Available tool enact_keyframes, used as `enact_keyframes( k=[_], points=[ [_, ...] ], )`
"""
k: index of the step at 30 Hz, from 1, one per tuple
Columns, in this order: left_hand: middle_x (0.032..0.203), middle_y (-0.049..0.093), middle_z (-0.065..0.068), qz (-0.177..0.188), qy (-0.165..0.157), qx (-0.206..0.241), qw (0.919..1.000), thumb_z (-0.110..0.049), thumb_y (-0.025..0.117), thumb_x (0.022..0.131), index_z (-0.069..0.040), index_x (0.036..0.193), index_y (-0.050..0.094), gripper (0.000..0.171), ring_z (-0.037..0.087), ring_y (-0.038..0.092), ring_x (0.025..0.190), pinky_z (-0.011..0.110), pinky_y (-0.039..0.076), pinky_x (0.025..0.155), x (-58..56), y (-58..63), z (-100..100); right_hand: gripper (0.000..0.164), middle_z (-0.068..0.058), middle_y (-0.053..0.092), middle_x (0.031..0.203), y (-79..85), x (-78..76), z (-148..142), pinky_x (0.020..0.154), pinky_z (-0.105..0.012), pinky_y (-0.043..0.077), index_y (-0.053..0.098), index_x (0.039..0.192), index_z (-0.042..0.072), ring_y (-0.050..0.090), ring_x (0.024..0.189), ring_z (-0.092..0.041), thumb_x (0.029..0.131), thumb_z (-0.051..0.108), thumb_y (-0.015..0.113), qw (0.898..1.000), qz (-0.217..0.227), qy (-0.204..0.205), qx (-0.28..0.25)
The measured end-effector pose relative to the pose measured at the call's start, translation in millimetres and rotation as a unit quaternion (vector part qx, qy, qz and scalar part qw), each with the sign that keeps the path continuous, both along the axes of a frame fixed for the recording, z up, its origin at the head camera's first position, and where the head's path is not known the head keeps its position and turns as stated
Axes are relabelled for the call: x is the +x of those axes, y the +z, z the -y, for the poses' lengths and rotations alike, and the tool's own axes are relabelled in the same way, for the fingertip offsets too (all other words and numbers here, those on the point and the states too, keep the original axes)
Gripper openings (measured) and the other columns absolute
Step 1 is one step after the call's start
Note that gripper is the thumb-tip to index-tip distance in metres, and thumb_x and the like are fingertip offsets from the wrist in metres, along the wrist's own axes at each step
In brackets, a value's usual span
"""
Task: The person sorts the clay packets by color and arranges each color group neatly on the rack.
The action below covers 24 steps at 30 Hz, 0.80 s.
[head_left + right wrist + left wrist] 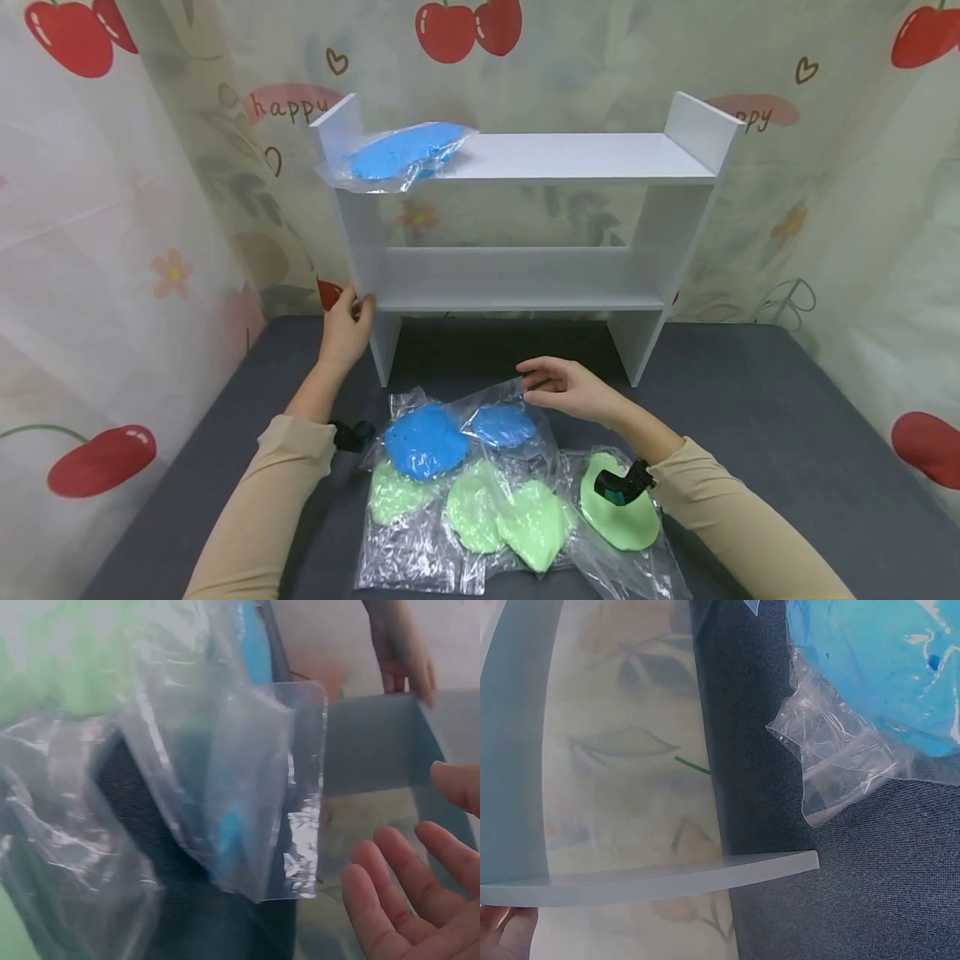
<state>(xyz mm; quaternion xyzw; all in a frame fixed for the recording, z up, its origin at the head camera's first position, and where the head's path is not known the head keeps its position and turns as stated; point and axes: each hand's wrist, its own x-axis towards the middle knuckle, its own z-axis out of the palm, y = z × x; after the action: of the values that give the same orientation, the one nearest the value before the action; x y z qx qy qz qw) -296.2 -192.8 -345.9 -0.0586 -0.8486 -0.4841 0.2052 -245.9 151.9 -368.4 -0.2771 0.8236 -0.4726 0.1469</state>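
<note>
My left hand (347, 332) is at the left side panel of a white shelf unit (517, 279), fingertips against the panel's outer side and front edge. In the left wrist view, the fingers (514, 934) show beyond the panel, partly cut off by the frame. My right hand (573, 390), fingers spread and slightly bent, is over the back edge of a clear bag holding a blue rounded piece (504, 426). Nothing lies in its palm in the right wrist view, where the bag (307, 847) stands apart from the fingers (367, 900).
Another bagged blue piece (408, 152) lies on the top shelf's left end. In front are a bagged blue piece (425, 442) and several bagged green pieces (534, 523), overlapping on the dark table (750, 433). A patterned cloth (862, 208) surrounds the table.
</note>
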Motion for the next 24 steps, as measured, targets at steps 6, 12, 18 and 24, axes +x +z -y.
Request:
enact_keyframes(
  k=[6,12,18,24],
  points=[
    [0.140,0.045,0.021,-0.001,-0.006,0.006,1.0000,-0.017,0.042,0.099,-0.004,0.136,0.044,0.039,0.039,0.052,0.122,0.050,0.048,0.093,1.0,0.8,-1,0.051,-0.021,0.053,0.129,-20.2,-0.2,-1,0.094,-0.042,0.049,0.046,0.135,0.002,0.057,0.113,-0.032,0.091,0.023,0.061,1.000,-0.008,-0.020,0.015],
    [0.140,0.046,0.021,-0.004,-0.007,0.008,0.9999,-0.017,0.043,0.099,-0.003,0.135,0.044,0.038,0.038,0.052,0.122,0.050,0.048,0.093,0.9,0.3,-1,0.053,-0.022,0.050,0.132,-31.9,1.3,-3,0.093,-0.044,0.049,0.046,0.135,0.001,0.054,0.115,-0.037,0.090,0.023,0.062,0.999,-0.014,-0.032,0.032],
    [0.139,0.046,0.021,-0.003,-0.004,0.008,0.9999,-0.017,0.043,0.099,-0.003,0.135,0.045,0.038,0.038,0.052,0.122,0.050,0.048,0.094,0.6,0.0,0,0.054,-0.022,0.048,0.135,-39.7,3.4,-2,0.094,-0.046,0.048,0.046,0.135,0.002,0.052,0.118,-0.039,0.089,0.024,0.063,0.998,-0.008,-0.032,0.053],
    [0.139,0.047,0.021,-0.002,-0.003,0.009,1.0000,-0.017,0.043,0.099,-0.002,0.135,0.045,0.039,0.038,0.053,0.121,0.050,0.048,0.094,0.6,-0.6,0,0.055,-0.021,0.047,0.137,-49.0,4.8,-2,0.091,-0.045,0.049,0.046,0.135,0.004,0.052,0.117,-0.038,0.088,0.025,0.064,0.997,0.016,-0.030,0.067]
  ],
)
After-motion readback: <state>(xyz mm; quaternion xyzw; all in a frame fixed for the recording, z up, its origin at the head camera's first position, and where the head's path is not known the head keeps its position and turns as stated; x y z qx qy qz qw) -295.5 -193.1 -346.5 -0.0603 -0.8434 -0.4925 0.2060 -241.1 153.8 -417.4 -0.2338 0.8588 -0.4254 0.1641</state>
